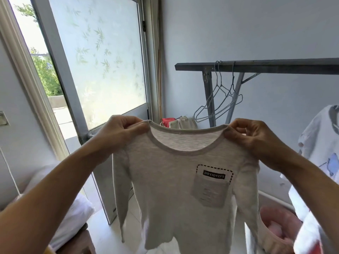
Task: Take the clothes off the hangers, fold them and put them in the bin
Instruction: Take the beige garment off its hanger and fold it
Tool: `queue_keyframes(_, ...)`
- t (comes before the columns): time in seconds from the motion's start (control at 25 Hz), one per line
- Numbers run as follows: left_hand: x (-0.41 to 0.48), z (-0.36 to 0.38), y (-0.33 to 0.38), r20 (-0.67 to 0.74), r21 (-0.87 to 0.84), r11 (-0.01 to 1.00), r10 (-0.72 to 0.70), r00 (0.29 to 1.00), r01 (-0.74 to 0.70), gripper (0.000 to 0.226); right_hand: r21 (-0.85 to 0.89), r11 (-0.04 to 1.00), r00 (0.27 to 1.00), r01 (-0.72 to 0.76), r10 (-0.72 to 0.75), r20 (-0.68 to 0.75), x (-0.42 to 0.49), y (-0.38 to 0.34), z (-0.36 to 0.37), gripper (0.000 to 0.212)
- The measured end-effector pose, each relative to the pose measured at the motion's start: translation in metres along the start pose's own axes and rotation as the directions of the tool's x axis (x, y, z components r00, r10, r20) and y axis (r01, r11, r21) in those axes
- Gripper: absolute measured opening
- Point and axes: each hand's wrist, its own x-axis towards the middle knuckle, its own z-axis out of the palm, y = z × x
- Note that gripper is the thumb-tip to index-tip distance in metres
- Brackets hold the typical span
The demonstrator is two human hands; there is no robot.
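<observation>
A small light grey long-sleeved shirt with a chest pocket and a black label hangs in front of me, off any hanger. My left hand pinches its left shoulder and my right hand pinches its right shoulder, both held at chest height. Its sleeves dangle down. Behind it, bare wire hangers hang on the dark clothes rail. A white printed garment hangs at the right edge. A pink bin with clothes inside sits low at the right, partly hidden by the shirt.
A frosted glass door stands open at the left. A white pillow lies on a wooden bench at the lower left. A red and beige pile sits in the far corner by the rail's metal leg.
</observation>
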Motion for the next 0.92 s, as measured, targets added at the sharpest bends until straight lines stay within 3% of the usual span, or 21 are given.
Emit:
queue_keyframes(0.16,-0.003,0.026,-0.009,-0.131,-0.06,0.988,-0.151,0.98,0.144,0.022,-0.112,0.991,0.94,-0.072,0.03,-0.339,0.002,0.012,0.027,0.03)
queue_keyframes(0.24,-0.008,0.046,-0.009,-0.166,-0.08,0.986,-0.159,0.973,0.147,0.025,-0.165,0.982,0.901,-0.096,0.015,-0.433,0.0,0.011,0.047,0.032)
queue_keyframes(0.48,-0.024,0.103,0.002,-0.127,-0.237,0.969,-0.104,0.986,0.072,0.029,-0.085,0.996,0.934,-0.038,0.005,-0.357,-0.002,0.0,0.091,0.029)
queue_keyframes(0.76,-0.031,0.116,0.014,-0.08,-0.359,0.93,-0.107,0.991,0.072,0.022,-0.18,0.984,0.949,-0.005,-0.052,-0.311,0.0,0.0,0.097,0.024)
queue_keyframes(0.92,-0.045,0.112,0.025,0.122,-0.54,0.817,-0.16,0.98,0.2,0.044,-0.268,0.963,0.981,-0.034,-0.02,-0.195,-0.007,0.002,0.096,0.026)
